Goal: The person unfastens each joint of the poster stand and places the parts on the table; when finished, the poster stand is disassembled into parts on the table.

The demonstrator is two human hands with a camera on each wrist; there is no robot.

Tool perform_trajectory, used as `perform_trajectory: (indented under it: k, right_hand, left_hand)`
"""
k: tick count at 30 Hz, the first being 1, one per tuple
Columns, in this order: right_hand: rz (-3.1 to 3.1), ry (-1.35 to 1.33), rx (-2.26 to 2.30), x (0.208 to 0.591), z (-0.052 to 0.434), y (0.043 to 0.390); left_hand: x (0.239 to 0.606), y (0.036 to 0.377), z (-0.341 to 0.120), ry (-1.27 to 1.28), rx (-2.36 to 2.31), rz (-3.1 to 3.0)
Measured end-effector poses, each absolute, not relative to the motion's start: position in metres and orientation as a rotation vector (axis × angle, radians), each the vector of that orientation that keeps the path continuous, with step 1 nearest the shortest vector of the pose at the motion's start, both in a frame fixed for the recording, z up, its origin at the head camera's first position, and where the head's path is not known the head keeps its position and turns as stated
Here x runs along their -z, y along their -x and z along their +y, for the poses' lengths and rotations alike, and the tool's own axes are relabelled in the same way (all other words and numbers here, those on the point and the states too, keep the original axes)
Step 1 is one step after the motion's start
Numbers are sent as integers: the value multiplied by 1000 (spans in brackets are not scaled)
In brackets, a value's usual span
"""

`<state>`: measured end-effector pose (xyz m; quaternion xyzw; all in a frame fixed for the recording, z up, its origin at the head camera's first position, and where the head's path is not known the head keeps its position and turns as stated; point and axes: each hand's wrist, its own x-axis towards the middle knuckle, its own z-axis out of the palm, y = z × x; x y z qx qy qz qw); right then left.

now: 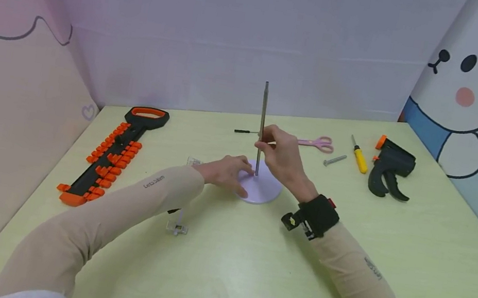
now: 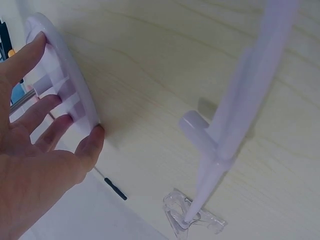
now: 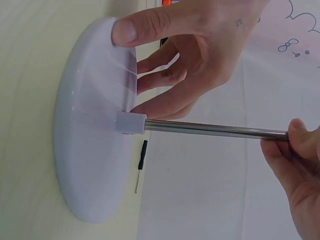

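Note:
A round lavender base (image 1: 260, 194) lies on the table with a thin metal rod (image 1: 265, 103) standing upright from its middle. In the right wrist view, the rod enters a short socket (image 3: 131, 123) on the base. My right hand (image 1: 283, 158) pinches the rod between thumb and fingers, partway up it. My left hand (image 1: 228, 172) spreads over the left side of the base, fingertips on its top and rim (image 2: 82, 90). Beside that hand lies a lavender plastic bar (image 2: 232, 110) with a clear clip (image 2: 190, 212) at its end; my left arm hides much of it in the head view.
An orange-and-black rack (image 1: 114, 150) lies at the left. Behind the base are a small black screwdriver (image 1: 244, 131) and pink scissors (image 1: 321, 144). Farther right lie a bolt (image 1: 334, 160), a yellow screwdriver (image 1: 360, 159) and a black pistol-shaped tool (image 1: 391, 165). Fabric walls surround the table.

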<state>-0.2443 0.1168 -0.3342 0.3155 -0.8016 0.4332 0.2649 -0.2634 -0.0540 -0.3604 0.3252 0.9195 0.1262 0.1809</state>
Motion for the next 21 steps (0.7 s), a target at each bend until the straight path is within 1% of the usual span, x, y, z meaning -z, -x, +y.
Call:
perform_trajectory:
  k: [6, 13, 21]
  right_hand:
    - [-2183, -855, -1160, 330, 117, 243]
    - [-2155, -862, -1177, 315, 122, 240]
    - [-2176, -850, -1223, 315, 125, 237]
  left_hand:
    - [360, 263, -54, -901, -364, 2598]
    - [360, 262, -53, -895, -360, 2597]
    - [362, 263, -55, -890, -365, 2587]
